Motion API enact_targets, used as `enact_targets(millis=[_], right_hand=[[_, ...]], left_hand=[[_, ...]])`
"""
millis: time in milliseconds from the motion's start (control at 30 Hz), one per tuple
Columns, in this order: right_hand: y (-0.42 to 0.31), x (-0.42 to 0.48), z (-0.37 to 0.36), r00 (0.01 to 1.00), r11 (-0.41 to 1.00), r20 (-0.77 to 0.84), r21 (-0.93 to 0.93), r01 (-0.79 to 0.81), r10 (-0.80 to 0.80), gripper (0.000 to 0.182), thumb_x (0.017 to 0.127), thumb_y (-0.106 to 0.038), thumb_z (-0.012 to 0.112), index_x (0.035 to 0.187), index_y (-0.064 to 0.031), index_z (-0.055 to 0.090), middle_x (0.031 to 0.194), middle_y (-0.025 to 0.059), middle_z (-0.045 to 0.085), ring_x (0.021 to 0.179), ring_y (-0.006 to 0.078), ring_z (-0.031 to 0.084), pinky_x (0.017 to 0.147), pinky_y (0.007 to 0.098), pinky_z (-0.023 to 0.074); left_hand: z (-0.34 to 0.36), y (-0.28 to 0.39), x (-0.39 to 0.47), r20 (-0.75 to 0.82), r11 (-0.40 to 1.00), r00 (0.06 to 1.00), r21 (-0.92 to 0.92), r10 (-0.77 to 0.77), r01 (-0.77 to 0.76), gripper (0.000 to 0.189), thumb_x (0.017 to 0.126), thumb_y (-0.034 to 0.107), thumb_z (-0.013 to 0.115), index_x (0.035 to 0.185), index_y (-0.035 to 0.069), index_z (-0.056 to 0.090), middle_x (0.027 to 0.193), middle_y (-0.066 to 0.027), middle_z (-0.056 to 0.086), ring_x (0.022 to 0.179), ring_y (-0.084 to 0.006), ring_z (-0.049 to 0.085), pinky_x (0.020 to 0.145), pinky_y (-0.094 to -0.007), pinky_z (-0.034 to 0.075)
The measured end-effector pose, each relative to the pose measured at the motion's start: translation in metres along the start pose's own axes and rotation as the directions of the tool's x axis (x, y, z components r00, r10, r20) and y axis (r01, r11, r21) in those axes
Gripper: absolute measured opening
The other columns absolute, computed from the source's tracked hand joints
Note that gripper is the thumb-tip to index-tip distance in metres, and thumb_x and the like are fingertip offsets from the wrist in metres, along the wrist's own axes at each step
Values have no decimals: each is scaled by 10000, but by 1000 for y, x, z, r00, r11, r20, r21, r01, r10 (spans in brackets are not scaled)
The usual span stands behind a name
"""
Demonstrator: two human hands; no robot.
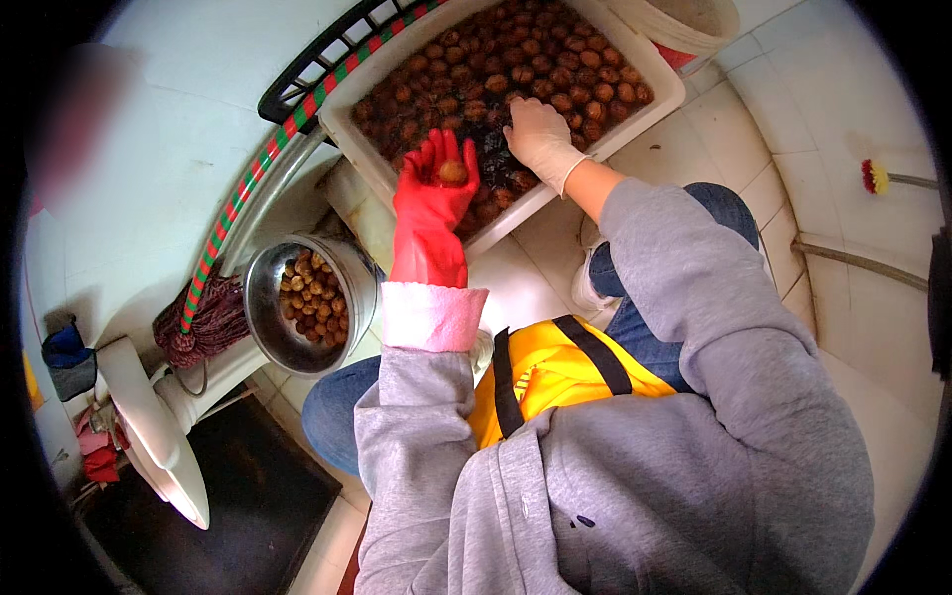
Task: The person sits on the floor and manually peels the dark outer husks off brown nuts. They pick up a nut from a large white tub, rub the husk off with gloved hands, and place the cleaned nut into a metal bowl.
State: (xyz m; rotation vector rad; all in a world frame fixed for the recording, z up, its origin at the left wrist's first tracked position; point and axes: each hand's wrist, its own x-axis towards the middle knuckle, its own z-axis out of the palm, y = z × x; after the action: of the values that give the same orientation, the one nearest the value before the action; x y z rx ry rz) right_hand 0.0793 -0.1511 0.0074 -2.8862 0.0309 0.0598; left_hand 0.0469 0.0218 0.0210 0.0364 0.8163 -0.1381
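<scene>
Before me stands a white plastic tub [500, 236] of dark water with many brown walnuts [573, 63] in it. My left hand [439, 190], in a long red rubber glove with a pink cuff, is turned palm up over the tub's near left part. A single lighter-brown walnut [453, 173] rests in its cupped fingers. In a thin pale glove, my right hand [543, 141] reaches over the middle of the tub, knuckles up and fingers curled down among the walnuts. Its fingertips are partly hidden, so whether they grip a walnut is unclear.
A steel bucket [256, 327] on my left holds lighter walnuts [316, 294]. Behind it leans a mop with a red-and-green striped handle [256, 171] and dark red head [201, 320]. A black plastic crate [297, 85] borders the tub; a whitish bucket [688, 22] stands beyond its far right corner.
</scene>
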Motion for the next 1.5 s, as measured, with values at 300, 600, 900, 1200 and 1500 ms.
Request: enact_targets(millis=[300,600,900,1200,1500], right_hand=[[-1,2,-13,961,1000,278,-27,6,2,303,857,-168,607,1130,-37,596,1135,172,631,1089,333,603,893,422,501],[-62,-34,-21,834,782,-171,292,551,-524,225,870,-230,573,970,-30,594,952,180,629,977,360,600,857,455,488],[-69,-30,-36,946,859,-96,399,321,-309,186,861,-190,577,948,-29,608,935,189,632,939,383,605,821,463,489],[-31,-2,-45,902,954,-327,5,301,-283,113,831,-85,527,891,-46,614,842,150,665,824,332,656,727,409,538],[0,-6,-9,987,978,93,173,114,-132,288,817,-257,653,976,-18,638,1008,178,659,974,361,630,828,456,516]], left_hand=[[-20,7,19,237,999,971,30,-40,34,228,920,52,556,1145,19,578,1229,-138,616,1164,-296,575,966,-483,487],[-41,-3,52,534,949,838,307,-107,-74,413,951,350,427,1186,41,568,1270,-155,578,1209,-296,520,1041,-431,410],[-42,-5,48,652,932,669,206,-357,298,473,942,414,452,1252,63,516,1300,-144,537,1201,-311,508,1054,-446,384],[-2,-4,-10,500,983,866,169,-27,-67,381,899,223,534,1236,43,543,1406,-116,487,1337,-330,389,1109,-590,255],[-1,-1,-5,487,993,869,116,-87,34,413,921,130,436,1325,58,483,1481,-75,421,1397,-305,326,1126,-570,235]])
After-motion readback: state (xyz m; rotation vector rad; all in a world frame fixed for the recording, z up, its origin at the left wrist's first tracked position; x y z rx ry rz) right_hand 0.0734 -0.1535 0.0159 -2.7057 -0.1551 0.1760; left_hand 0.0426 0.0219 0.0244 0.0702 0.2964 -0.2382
